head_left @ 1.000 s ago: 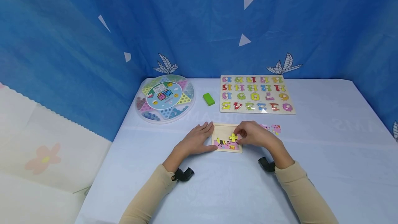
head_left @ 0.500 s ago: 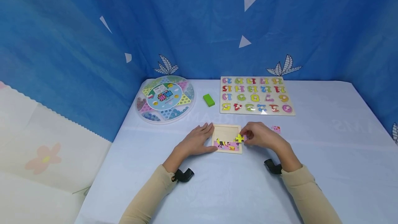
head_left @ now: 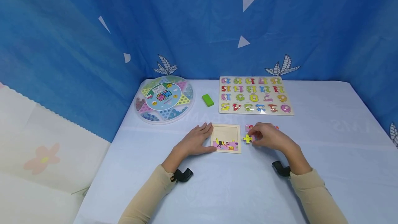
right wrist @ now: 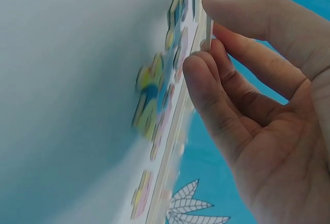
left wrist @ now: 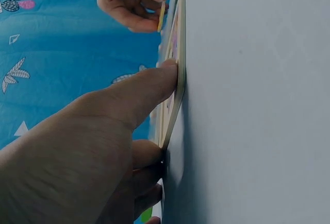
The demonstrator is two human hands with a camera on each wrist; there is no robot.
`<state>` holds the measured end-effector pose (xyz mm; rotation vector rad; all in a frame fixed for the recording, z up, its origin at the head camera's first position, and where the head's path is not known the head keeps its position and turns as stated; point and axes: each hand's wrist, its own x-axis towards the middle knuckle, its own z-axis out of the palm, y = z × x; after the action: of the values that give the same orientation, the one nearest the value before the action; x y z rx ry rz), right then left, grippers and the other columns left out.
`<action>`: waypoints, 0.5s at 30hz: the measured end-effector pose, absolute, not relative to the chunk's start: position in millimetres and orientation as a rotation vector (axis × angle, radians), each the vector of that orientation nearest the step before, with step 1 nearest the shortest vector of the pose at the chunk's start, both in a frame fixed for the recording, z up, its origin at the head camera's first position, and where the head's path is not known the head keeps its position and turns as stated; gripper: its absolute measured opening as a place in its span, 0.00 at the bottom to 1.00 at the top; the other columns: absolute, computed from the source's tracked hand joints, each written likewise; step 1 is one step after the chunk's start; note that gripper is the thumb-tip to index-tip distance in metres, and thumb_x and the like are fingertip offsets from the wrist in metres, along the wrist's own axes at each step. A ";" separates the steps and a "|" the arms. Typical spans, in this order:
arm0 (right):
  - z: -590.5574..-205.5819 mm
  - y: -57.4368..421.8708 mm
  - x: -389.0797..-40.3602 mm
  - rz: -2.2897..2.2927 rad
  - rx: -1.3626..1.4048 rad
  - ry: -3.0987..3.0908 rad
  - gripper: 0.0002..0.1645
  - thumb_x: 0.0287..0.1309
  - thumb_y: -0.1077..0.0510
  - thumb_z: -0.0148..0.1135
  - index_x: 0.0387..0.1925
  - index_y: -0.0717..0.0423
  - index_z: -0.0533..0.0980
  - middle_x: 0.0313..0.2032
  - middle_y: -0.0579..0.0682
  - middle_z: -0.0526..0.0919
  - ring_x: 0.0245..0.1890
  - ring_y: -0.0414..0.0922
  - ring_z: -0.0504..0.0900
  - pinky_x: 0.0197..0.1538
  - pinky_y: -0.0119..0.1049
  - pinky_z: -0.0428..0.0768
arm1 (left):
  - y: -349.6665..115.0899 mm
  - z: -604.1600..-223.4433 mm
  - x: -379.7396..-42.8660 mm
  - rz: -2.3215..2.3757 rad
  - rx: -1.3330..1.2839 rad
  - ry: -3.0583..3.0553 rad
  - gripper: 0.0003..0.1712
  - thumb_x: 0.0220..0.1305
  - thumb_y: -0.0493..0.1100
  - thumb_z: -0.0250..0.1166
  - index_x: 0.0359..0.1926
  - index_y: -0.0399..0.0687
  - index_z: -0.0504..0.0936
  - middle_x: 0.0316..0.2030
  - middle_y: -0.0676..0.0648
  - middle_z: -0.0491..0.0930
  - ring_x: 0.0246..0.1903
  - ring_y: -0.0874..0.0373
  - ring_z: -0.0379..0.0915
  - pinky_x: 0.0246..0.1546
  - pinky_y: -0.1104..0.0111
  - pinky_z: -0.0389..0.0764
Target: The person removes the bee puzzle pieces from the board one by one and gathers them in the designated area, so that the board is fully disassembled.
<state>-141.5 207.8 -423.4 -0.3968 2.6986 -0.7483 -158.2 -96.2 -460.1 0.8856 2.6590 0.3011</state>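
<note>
My left hand rests at the left side of a small wooden puzzle tray. Its fingers lie straight along the edge and its thumb presses on the tray's near corner. A bee picture on pink fills the tray's lower part; bare wood shows above it. To the right of the tray, my right hand pinches a yellow jigsaw piece between thumb and fingertips, above the table. Pink loose pieces lie behind that hand, partly hidden by it. Several pieces show on the table in the right wrist view.
A wooden number-puzzle board lies at the back. Left of it are a green block and a round Chinese checkers case with marbles. Blue printed cloth hangs behind the white-covered table.
My right hand has moved right with the yellow jigsaw piece, from over the tray to beside it, uncovering the tray's right edge. The left hand has stayed at the tray.
</note>
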 end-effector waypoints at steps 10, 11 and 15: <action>-425.9 228.8 -136.5 -0.773 -0.360 2.731 0.19 0.45 0.62 0.76 0.42 0.59 0.84 0.34 0.48 0.81 0.34 0.43 0.75 0.39 0.33 0.81 | -96.4 -462.4 -158.3 0.265 0.898 2.664 0.56 0.60 0.72 0.57 0.76 0.46 0.49 0.77 0.49 0.46 0.78 0.54 0.39 0.77 0.59 0.46; -426.3 231.2 -136.1 -0.771 -0.360 2.736 0.19 0.45 0.62 0.76 0.42 0.59 0.83 0.34 0.48 0.81 0.34 0.43 0.75 0.39 0.33 0.81 | -96.2 -462.5 -158.4 0.263 0.897 2.664 0.56 0.60 0.72 0.57 0.76 0.46 0.49 0.77 0.49 0.46 0.78 0.54 0.39 0.77 0.59 0.47; -427.4 240.6 -134.3 -0.758 -0.346 2.746 0.19 0.45 0.62 0.76 0.43 0.59 0.83 0.35 0.49 0.81 0.35 0.43 0.75 0.40 0.34 0.81 | -95.6 -462.0 -157.9 0.256 0.890 2.659 0.57 0.58 0.73 0.59 0.76 0.45 0.48 0.78 0.49 0.45 0.78 0.55 0.38 0.77 0.59 0.47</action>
<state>-134.3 240.6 -427.4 -0.3464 2.7464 -0.7584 -157.9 -95.6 -462.0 0.8900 2.6589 0.2559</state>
